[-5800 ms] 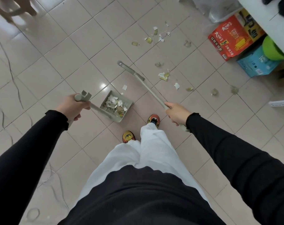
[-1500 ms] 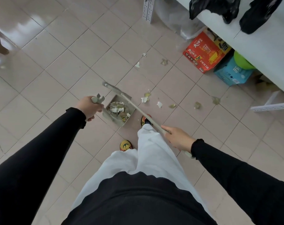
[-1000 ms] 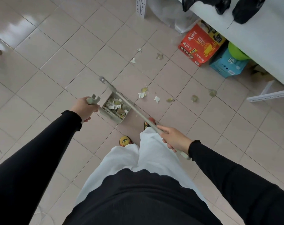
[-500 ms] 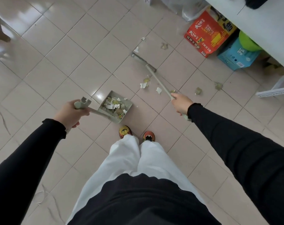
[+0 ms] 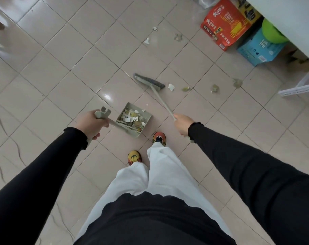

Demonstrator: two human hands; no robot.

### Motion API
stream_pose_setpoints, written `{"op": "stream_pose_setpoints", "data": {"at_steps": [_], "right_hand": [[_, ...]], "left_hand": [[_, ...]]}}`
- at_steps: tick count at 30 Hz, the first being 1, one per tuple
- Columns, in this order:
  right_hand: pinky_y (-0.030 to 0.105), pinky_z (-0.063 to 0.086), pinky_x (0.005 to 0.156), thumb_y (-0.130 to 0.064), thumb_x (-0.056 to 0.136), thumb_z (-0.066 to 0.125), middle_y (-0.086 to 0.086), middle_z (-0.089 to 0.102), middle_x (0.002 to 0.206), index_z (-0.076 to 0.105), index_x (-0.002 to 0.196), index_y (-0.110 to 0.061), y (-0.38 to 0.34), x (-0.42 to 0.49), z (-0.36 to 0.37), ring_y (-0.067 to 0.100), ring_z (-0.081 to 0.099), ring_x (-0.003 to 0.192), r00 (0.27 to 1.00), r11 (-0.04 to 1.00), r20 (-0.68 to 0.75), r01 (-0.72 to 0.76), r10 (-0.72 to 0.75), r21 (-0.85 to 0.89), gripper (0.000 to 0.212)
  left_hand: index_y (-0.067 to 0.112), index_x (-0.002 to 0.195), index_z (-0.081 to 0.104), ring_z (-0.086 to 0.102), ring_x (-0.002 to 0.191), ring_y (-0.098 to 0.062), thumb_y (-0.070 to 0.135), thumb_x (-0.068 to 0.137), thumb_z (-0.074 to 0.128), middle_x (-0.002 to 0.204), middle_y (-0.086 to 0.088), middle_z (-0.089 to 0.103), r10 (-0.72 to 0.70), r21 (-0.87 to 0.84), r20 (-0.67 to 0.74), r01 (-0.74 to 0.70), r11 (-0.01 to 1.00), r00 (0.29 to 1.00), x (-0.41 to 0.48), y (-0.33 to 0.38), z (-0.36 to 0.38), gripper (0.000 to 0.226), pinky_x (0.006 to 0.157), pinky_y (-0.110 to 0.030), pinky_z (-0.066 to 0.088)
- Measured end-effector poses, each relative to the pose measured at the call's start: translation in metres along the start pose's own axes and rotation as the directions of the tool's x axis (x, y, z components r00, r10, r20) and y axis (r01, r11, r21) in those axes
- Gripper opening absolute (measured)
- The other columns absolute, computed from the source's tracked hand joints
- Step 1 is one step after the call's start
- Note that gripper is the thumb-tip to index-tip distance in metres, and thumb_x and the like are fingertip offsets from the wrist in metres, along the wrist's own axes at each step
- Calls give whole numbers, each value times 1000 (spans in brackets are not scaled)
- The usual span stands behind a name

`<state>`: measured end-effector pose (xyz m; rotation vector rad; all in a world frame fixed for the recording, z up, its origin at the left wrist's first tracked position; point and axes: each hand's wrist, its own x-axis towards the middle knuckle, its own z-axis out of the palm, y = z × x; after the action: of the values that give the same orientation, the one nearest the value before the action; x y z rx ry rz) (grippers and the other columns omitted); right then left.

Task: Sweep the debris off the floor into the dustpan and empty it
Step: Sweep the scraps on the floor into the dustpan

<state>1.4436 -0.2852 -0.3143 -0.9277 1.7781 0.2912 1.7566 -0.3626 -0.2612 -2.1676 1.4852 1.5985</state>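
Head view, looking down at a tiled floor [image 5: 58, 71]. The left hand [image 5: 90, 123] is gripping the top of the dustpan's long handle [image 5: 113, 122], fingers curled round it. The dustpan [image 5: 148, 117] is a grey-green, square-sided pan with a row of comb teeth along its near edge; it is sitting low over the tiles just ahead of the person's shoes [image 5: 159, 137]. It is carrying a heap of swept debris [image 5: 132, 118], white paper scraps mixed with yellowish and green bits.

The right hand [image 5: 183, 123] is closing round the shaft of the broom [image 5: 161, 101], whose flat head [image 5: 148, 82], pale with dark bristles, is resting on the floor beyond the pan and apart from it.

Loose pieces [image 5: 171, 87] are lying just to the right of the broom head, with further crumpled bits [image 5: 214, 88] trailing rightward and a few more [image 5: 147, 41] lying farther off. A red carton [image 5: 226, 23] and a blue box [image 5: 258, 48] are standing under a white tabletop [image 5: 295, 20].
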Motion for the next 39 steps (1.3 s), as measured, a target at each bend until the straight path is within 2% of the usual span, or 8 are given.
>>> {"op": "stream_pose_setpoints", "data": {"at_steps": [6,11,17,23,28,32,35,39], "right_hand": [[25,33,42,-16,99,34,4,48,76,50,144,-26,31,-82,40,14,38,50,995,954,101,-42,13,296,48],[26,35,46,-21,102,33,-4,50,73,40,150,-34,33,-131,58,11,38,50,998,958,46,32,-47,287,50],[31,41,68,-9,100,31,16,63,119,47,143,-12,-1,-84,81,26,51,79,1000,992,9,10,-12,124,46],[23,35,39,-15,99,32,7,45,75,50,140,-33,24,-117,102,13,37,48,994,945,106,-1,-35,328,48],[30,40,48,-23,99,34,-3,52,72,37,151,-39,50,-149,126,14,42,50,999,926,28,10,-22,377,54],[35,44,54,-20,100,32,5,55,76,45,145,-26,35,-131,126,22,46,57,997,934,-80,38,-10,356,48],[39,52,58,-17,100,30,11,65,99,47,140,-17,25,-114,125,27,55,66,994,951,-106,20,14,309,44],[42,53,91,-13,101,29,15,55,139,43,146,-16,16,-103,135,34,61,110,995,978,-90,-16,36,209,46]], "left_hand": [[6,97,63,43,51,-21,7,88,57,86,-16,56,18,57,36,-20,998,999,-9,-16,6,11,41,-22,35],[7,97,61,41,50,-20,6,89,56,88,-16,57,33,24,38,-33,999,999,-17,-29,4,9,39,-21,33],[7,109,62,42,51,-19,9,91,56,93,-14,64,36,16,44,-37,999,998,-21,-41,3,19,42,-22,34],[6,112,62,41,50,-18,8,91,56,92,-14,62,48,15,42,-49,999,998,-20,-48,3,21,40,-21,34],[10,112,63,44,50,-19,10,91,58,90,-12,65,56,32,43,-57,998,998,-24,-56,0,22,44,-23,36],[12,114,64,44,51,-20,12,90,59,90,-12,66,72,30,42,-73,997,997,-29,-60,-3,24,46,-25,37],[10,112,63,43,52,-20,11,90,58,95,-15,66,86,44,44,-88,995,995,-38,-63,-8,23,48,-25,37],[6,114,62,42,53,-21,9,91,58,98,-18,68,75,61,44,-77,995,996,-47,-67,-9,24,50,-24,35]]}}
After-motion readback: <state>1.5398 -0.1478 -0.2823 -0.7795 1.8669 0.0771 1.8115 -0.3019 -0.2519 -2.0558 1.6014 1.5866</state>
